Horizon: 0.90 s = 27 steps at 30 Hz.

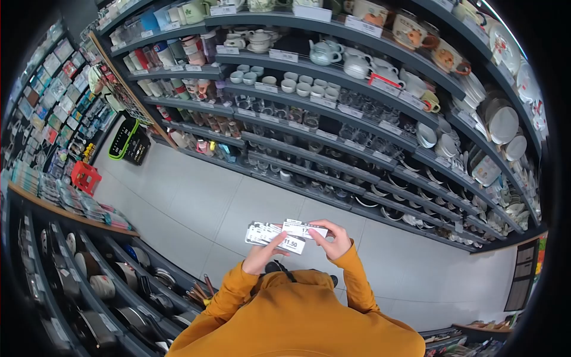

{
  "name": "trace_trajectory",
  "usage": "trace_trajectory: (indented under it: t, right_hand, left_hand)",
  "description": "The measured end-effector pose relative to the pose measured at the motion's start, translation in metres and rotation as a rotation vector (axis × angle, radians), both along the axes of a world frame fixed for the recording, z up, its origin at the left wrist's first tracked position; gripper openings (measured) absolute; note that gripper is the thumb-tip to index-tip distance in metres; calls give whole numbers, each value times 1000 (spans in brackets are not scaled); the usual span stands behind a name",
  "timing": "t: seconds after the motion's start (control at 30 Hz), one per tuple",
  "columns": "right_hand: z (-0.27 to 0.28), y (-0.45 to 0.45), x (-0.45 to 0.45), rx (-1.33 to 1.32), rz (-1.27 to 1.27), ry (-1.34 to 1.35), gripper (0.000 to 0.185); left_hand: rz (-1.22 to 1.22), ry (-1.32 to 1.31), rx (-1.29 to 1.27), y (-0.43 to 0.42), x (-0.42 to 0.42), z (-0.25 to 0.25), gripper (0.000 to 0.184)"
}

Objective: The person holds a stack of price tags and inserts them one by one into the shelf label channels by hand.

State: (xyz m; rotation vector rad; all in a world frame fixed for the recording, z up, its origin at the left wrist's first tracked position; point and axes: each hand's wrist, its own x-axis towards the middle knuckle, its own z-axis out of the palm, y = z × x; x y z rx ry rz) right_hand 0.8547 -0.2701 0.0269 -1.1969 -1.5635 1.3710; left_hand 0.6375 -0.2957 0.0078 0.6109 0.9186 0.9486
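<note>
In front of my body, my left hand [263, 254] is closed on a small stack of white price labels [260, 234], its thumb pressing on top. The front label of that stack reads 11.50. My right hand [334, 240] pinches another price label [297, 226], printed with a number that starts with 17, between thumb and fingers. This label overlaps the upper edge of the stack. Both hands are close together above the tiled floor, and ochre sleeves cover my arms. The undersides of the labels are hidden.
Ahead stands a long grey shelf with white cups [303, 89], a pale blue teapot [325, 52] and plates [504, 124]. Pans [128, 318] fill the shelving at lower left. A black basket [138, 146] and a red stool-like item [86, 177] stand at the left.
</note>
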Motion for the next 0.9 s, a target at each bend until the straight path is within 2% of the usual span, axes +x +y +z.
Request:
trace_trajectory:
  t: [0.23, 0.53, 0.73, 0.87, 0.9]
  right_hand:
    - [-7, 46, -49, 49, -100, 92, 22]
    - [-18, 128, -75, 37, -97, 119, 24]
    - [-15, 204, -75, 43, -66, 138, 23]
    - [-37, 262, -74, 137, -127, 180, 24]
    - [-27, 269, -79, 100, -177, 184, 24]
  left_hand:
    - [-71, -26, 54, 37, -92, 2, 42]
    - [-69, -90, -41, 83, -85, 9, 45]
    - [-96, -87, -36, 156, -83, 7, 46]
    - [-77, -98, -10, 214, -85, -6, 46]
    - [-63, -110, -12, 221, -86, -9, 46]
